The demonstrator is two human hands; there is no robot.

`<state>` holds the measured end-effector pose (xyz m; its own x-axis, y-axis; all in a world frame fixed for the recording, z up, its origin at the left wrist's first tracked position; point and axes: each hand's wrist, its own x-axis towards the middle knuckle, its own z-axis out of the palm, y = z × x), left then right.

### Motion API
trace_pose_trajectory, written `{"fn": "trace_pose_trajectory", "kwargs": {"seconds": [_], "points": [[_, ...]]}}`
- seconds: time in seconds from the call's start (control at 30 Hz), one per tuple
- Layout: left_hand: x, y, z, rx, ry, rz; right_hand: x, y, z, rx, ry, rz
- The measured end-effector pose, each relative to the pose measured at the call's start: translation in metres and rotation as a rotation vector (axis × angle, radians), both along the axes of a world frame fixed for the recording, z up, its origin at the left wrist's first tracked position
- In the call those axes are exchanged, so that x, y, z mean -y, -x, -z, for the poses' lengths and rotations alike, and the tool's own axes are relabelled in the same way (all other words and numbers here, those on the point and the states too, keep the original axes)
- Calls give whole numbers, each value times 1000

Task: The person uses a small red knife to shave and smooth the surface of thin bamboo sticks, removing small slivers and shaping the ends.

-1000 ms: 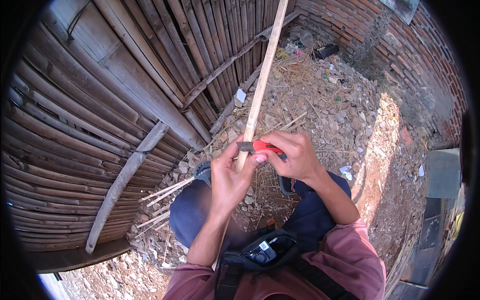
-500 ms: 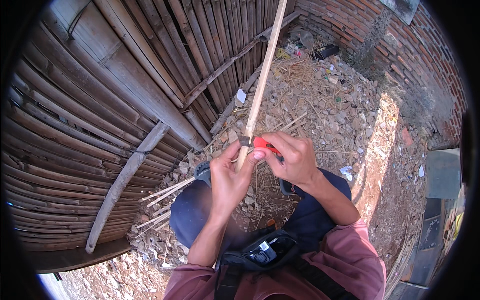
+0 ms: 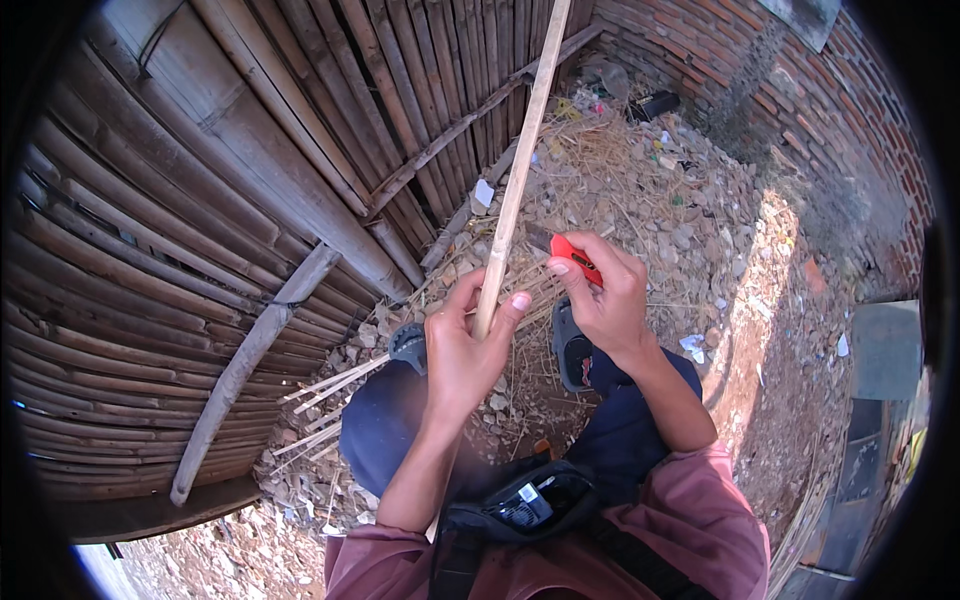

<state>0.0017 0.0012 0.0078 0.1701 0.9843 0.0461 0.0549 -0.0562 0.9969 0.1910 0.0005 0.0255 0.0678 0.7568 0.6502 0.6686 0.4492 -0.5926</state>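
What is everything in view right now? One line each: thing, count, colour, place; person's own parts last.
Strip: one, pale, in left grip, running to top edge
Knife: one, red handle, in right grip, blade apart from strip
Loose strips: several, pale, ground beside left knee
Bamboo wall: one, brown, left
Pole: one, grey, against bamboo wall
Brick wall: one, reddish, upper right
Rubble: uncountable, grey-brown, ground
White scraps: several, on rubble
Panel: one, grey, right edge
Pouch: one, black, waist
Device: one, dark, in pouch
Shoes: two, grey, below
Legs: two, navy, below
Sleeves: two, pink, bottom
Grips: two, bare, centre
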Motion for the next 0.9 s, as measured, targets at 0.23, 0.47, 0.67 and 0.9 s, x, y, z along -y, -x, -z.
{"fn": "trace_pose_trajectory", "kwargs": {"seconds": [0.23,0.47,0.67,0.9], "points": [[-1,8,-3,70,40,57,0,-10,-4,169,32,-185],[2,10,-6,-34,-53,126,-1,-8,-2,236,47,-254],[2,11,-7,-41,-100,114,-2,-8,1,278,57,-293],[3,11,-15,-195,-197,91,-1,-3,0,261,30,-290]]}}
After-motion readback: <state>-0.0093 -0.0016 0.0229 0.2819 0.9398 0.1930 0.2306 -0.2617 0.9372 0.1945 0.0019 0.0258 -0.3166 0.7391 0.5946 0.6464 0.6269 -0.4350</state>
